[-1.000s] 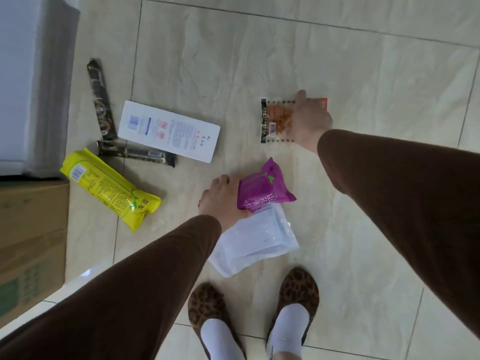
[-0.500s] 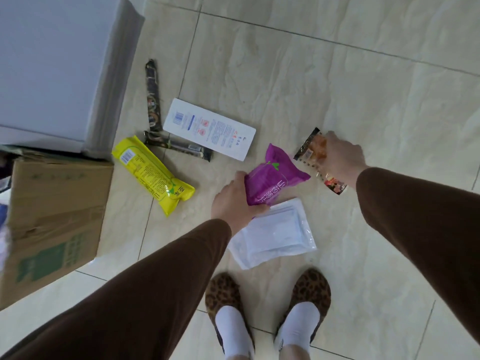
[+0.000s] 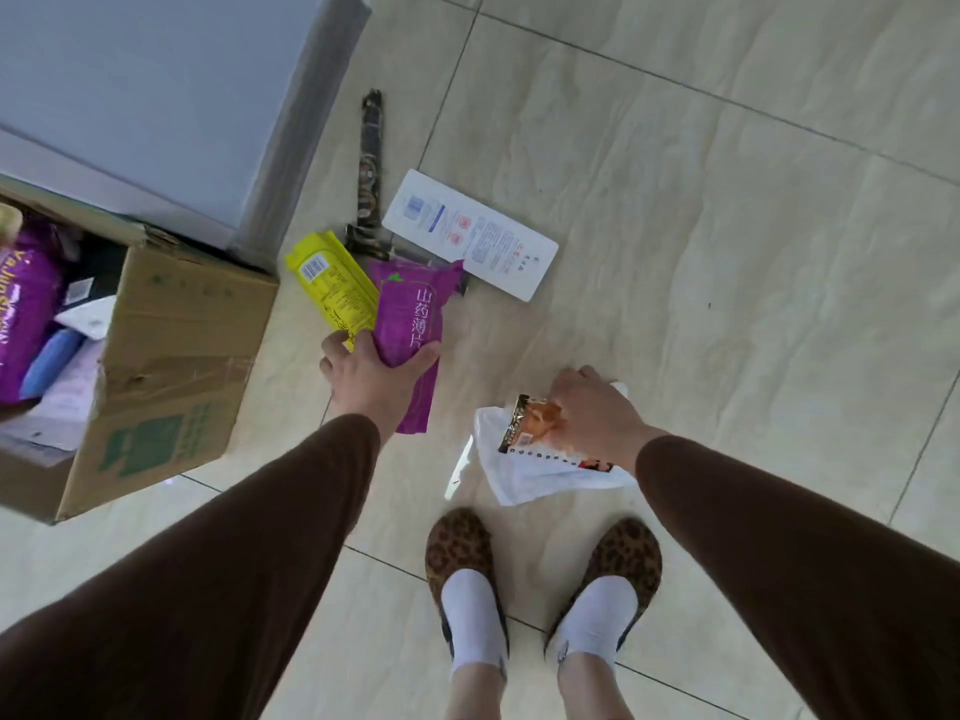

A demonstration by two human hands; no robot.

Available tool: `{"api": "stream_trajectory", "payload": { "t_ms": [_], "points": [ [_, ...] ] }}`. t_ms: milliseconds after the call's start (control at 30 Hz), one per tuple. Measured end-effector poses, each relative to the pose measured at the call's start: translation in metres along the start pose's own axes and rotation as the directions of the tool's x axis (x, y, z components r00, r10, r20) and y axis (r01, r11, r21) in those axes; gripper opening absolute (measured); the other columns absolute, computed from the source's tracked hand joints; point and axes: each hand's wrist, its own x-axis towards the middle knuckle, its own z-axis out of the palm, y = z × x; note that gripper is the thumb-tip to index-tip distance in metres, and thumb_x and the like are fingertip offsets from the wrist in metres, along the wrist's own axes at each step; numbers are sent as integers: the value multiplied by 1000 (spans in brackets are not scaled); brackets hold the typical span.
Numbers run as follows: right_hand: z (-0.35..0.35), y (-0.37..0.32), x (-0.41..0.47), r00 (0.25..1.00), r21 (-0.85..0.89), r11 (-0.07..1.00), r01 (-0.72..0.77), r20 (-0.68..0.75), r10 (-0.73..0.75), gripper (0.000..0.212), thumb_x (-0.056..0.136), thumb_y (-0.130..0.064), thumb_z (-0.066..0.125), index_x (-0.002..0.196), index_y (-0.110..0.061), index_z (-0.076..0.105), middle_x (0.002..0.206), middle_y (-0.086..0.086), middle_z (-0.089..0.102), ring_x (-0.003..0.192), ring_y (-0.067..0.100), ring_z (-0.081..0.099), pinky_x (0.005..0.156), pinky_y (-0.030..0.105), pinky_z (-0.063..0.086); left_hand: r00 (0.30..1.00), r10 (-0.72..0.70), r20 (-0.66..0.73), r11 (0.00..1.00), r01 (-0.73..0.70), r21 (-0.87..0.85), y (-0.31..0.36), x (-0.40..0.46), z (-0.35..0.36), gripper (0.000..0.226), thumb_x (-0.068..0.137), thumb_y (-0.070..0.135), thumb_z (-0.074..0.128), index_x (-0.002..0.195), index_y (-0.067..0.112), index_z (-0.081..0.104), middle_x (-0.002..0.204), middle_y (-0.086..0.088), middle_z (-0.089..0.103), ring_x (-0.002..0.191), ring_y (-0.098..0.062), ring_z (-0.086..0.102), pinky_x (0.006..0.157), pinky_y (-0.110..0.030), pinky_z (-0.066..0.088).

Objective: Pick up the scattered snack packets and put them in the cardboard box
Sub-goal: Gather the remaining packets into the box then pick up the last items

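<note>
My left hand (image 3: 374,374) grips a purple snack packet (image 3: 413,324), its fingers also reaching over the near end of a yellow packet (image 3: 330,283) on the floor. My right hand (image 3: 597,415) holds an orange snack packet (image 3: 535,426) and rests on a clear white packet (image 3: 540,472) lying on the tiles. The cardboard box (image 3: 171,356) stands open at the left with several packets inside. A white flat carton (image 3: 470,233) and two dark stick packets (image 3: 370,163) lie beyond the purple one.
A large grey-blue appliance or cabinet (image 3: 156,96) fills the upper left, right behind the box. My feet in leopard-print slippers (image 3: 460,548) stand on the beige tiled floor (image 3: 727,226) just below the white packet.
My left hand has lifted the purple packet and carried it left over the yellow one. My right hand brought the orange packet down onto the white packet. The view shifted, showing the box's open top.
</note>
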Motion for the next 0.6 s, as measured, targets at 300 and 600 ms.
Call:
{"api": "stream_trajectory", "payload": {
  "t_ms": [300, 600],
  "points": [
    [46, -2, 14, 991, -309, 947, -89, -127, 52, 65, 77, -41, 79, 126, -11, 50, 127, 9, 52, 114, 32, 51, 93, 44, 40, 993, -45, 110, 962, 73, -262, -6, 50, 29, 104, 62, 72, 79, 151, 45, 33, 167, -6, -20, 151, -40, 22, 122, -50, 28],
    [40, 6, 21, 992, -224, 968, -111, 28, 120, 55, 85, -51, 72, 128, -19, 58, 124, 4, 61, 123, 26, 51, 99, 41, 39, 985, -146, 94, 958, 165, -234, 0, 66, 38, 104, 65, 69, 81, 153, 42, 33, 166, -10, -19, 152, -43, 13, 124, -49, 23]
  ]
}}
